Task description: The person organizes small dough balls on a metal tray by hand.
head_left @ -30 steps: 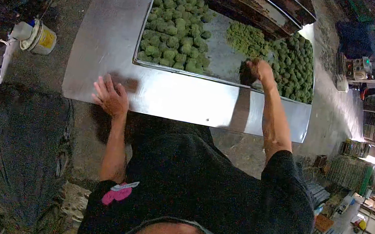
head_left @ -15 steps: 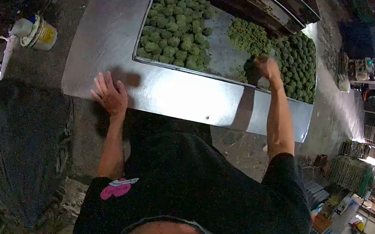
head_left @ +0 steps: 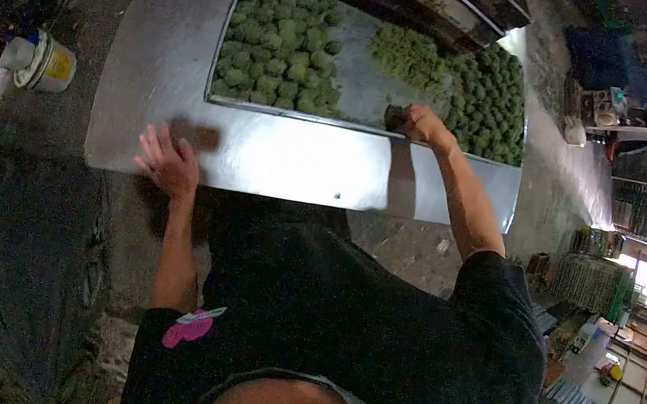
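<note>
A shallow metal tray lies on the shiny metal table. Its left end holds many rough green balls, and more green balls fill its right end. Between them is a patch of loose green crumbly material. My right hand is closed low in the tray near its front rim, beside the crumbs; whatever its fingers hold is hidden, with a dark patch next to them. My left hand is over the table's front left edge, fingers spread, holding nothing.
A dark wooden box-like frame stands across the back of the tray. A white bucket with a yellow label is on the left. Stacked racks stand on the right, and a dark covered shape is at lower left.
My right hand has moved left and toward the tray's front rim, away from the right-hand balls. My left hand keeps its place at the table edge. The whole view has shifted slightly.
</note>
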The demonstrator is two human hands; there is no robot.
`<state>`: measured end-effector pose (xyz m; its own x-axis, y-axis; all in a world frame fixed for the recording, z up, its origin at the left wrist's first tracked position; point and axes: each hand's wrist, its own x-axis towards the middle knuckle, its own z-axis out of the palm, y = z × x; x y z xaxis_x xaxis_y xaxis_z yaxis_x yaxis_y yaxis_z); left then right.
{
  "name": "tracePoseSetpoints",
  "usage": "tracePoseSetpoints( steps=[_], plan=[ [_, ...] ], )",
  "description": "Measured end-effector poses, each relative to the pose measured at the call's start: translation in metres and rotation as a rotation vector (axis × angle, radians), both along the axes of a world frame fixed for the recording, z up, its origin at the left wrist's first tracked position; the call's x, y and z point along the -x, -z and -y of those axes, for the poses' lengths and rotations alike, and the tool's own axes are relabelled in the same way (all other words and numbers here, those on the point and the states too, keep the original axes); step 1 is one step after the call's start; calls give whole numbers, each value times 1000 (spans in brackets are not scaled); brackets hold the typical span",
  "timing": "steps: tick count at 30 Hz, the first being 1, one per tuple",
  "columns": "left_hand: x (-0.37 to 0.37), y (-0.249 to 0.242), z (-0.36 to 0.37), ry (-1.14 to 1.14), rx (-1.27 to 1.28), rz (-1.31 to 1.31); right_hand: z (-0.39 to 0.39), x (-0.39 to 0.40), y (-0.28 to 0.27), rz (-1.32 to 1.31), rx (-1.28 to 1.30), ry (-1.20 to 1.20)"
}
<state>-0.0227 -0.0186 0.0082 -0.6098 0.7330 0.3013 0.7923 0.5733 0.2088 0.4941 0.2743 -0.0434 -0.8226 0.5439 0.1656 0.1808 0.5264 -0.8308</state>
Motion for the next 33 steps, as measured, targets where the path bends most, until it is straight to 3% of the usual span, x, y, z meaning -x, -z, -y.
tracePoseSetpoints(
  steps=[2, 4, 5, 9, 11, 15, 18, 19, 23, 25, 26, 28, 33],
  plan=[
    [1, 6, -2, -19, -31, -26, 7, 30, -82, 542, -212, 51],
    [0, 3, -1, -20, -1, -7, -10, 29, -97, 870, -328, 471],
    [-1, 2, 1, -29, 6, -13, -16, 32, -105, 756, -348, 610],
    [2, 7, 3, 9, 20, -1, -42, 47, -64, 693, -609, 599],
    [4, 15, 3, 73, -89, -87, -30, 76, -61, 917, -487, 686],
    [1, 8, 4, 35, 9, -84, -22, 67, -58, 786, -543, 524],
    [0, 10, 2, 48, -85, -98, -5, 48, -74, 963, -465, 385],
    [-1, 11, 2, 42, -84, -90, 9, 51, -67, 902, -388, 570],
    [-1, 1, 1, 6, -6, -29, 12, 56, -74, 690, -383, 549],
    [-2, -3, 0, -11, 22, -11, 10, 78, -70, 571, -647, 464],
    [-1, -1, 1, -4, 22, -8, 13, 89, -72, 568, -643, 466],
    [0, 1, 1, 1, 21, -8, 8, 105, -79, 958, -262, 482],
    [0, 3, 2, 30, -42, -13, 21, 97, -80, 818, -329, 268]
  ],
)
